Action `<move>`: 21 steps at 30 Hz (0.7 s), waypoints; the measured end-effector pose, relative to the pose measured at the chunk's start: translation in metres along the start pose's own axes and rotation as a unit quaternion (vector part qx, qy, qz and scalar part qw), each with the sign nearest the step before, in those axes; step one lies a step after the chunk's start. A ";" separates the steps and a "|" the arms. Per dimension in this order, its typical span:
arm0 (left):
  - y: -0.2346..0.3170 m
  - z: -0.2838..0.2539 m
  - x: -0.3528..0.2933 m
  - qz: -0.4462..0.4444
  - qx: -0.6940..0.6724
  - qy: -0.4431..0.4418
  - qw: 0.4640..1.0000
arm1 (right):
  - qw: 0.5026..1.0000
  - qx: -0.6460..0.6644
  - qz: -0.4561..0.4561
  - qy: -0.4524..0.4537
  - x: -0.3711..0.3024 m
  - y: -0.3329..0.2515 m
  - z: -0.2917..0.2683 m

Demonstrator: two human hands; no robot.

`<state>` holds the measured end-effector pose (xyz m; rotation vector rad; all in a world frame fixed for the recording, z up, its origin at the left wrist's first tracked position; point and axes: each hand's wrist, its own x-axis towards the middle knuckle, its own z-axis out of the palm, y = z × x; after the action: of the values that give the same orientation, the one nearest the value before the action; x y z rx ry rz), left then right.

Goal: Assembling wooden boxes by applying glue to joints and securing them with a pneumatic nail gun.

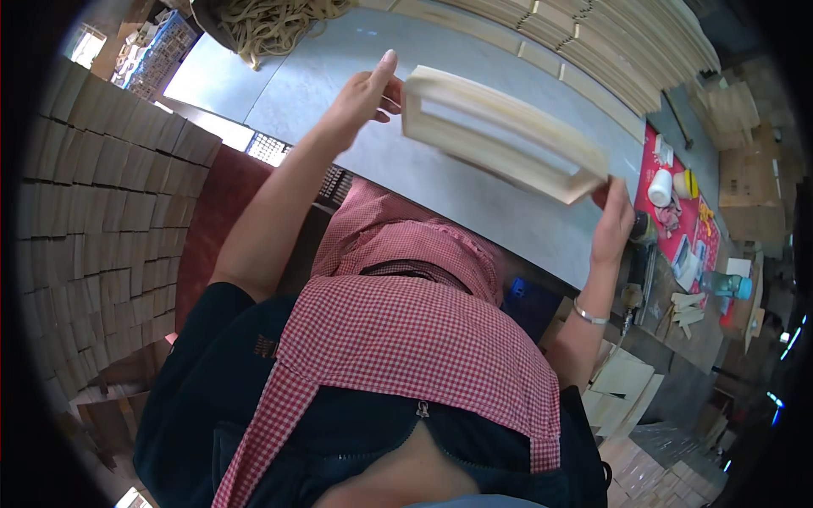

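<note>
A pale, unfinished wooden frame (pixel 500 161), long and rectangular with an open middle, is tilted above the grey-white worktable (pixel 330 80). It is slightly smeared by motion. At its right end my right hand (pixel 613 224) grips a corner, some fingers hidden behind the wood. Beside the opposite end is my left hand (pixel 364 100), thumb raised and fingers apart. Those fingertips come very close to the frame's edge; whether they touch it I cannot tell.
Stacked wooden strips (pixel 584 42) line the table's far side. A container of tan bands (pixel 271 25) stands far left. On a red cloth at right lie a white bottle (pixel 660 188) and a yellow tape roll (pixel 686 184). Tall stacks of wooden pieces (pixel 93 203) rise on the left.
</note>
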<state>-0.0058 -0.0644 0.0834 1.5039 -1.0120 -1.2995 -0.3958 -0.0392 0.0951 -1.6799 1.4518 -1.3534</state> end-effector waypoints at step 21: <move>-0.059 -0.029 0.020 0.028 0.039 -0.135 0.990 | 0.966 0.047 0.152 -0.205 0.001 0.057 0.005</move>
<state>0.0274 -0.0638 0.0237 1.3693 -1.2819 -1.4658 -0.4144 -0.0565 0.0439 -1.4927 1.3101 -0.8343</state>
